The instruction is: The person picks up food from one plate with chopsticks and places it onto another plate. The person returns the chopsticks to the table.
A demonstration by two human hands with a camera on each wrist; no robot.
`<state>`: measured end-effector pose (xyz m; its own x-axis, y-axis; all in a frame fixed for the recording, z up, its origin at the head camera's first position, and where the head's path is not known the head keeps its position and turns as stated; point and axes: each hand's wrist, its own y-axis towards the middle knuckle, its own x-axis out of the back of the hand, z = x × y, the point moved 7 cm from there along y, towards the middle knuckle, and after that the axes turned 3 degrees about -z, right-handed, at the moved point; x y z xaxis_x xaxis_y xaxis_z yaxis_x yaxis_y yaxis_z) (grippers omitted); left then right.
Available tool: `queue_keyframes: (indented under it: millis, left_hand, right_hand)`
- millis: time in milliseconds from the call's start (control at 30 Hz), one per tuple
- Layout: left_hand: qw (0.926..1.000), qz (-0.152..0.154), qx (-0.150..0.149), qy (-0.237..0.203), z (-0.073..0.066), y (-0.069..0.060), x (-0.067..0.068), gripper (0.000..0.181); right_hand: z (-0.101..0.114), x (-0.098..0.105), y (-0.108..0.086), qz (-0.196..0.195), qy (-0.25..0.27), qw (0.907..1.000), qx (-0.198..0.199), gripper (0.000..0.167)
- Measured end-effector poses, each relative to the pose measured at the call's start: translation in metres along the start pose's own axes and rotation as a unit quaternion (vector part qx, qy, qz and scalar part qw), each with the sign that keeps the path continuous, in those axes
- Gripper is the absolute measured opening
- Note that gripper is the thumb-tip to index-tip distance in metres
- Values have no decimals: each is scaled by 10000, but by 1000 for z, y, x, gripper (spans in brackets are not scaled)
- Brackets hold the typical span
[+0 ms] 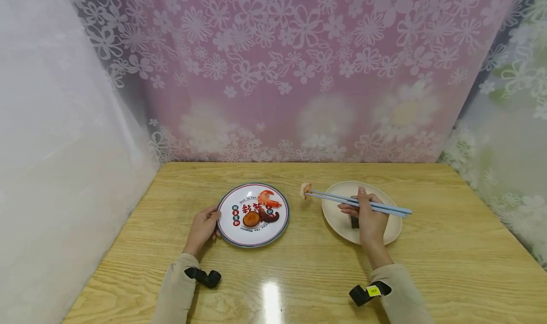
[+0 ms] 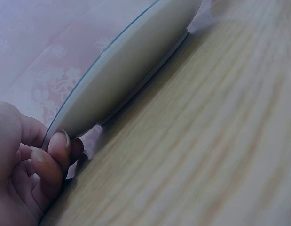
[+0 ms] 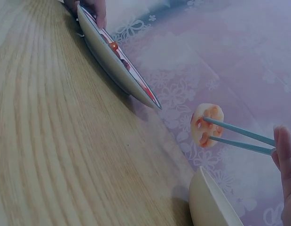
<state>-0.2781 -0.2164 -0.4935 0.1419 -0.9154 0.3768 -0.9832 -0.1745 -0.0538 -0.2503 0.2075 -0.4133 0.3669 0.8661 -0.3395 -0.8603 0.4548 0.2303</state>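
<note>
My left hand [image 1: 202, 230] pinches the left rim of a round white plate [image 1: 228, 233] with a teal edge and printed lettering; the left wrist view shows thumb and fingers at that rim. On this plate lie an orange-red shrimp [image 1: 269, 199], a round brown slice [image 1: 251, 219] and a curved dark reddish-brown piece [image 1: 269, 214]. My right hand [image 1: 371, 219] holds pale blue chopsticks [image 1: 391, 209] above a cream plate [image 1: 389, 195]. Their tips grip a lotus root slice [image 3: 207, 125], raised between the two plates. A dark piece [image 1: 354, 221] on the cream plate is partly hidden by my right hand.
Both plates stand on a light wood-grain table [image 1: 307, 267]. Behind it hangs a pink flowered curtain [image 1: 273, 86], with a pale sheet [image 1: 64, 148] on the left. Each wrist carries a black strap-on camera [image 1: 205, 277].
</note>
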Motion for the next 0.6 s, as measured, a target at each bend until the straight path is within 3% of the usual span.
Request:
queue_keyframes:
  millis: [133, 600]
  left_hand:
    - [10000, -18, -12, 11, 1, 0, 0, 39]
    - [9998, -46, 164, 119, 2, 2, -1, 41]
  right_hand:
    - [10, -13, -7, 180, -22, 9998, 46, 32]
    - [7, -35, -14, 471, -163, 9987, -95, 33]
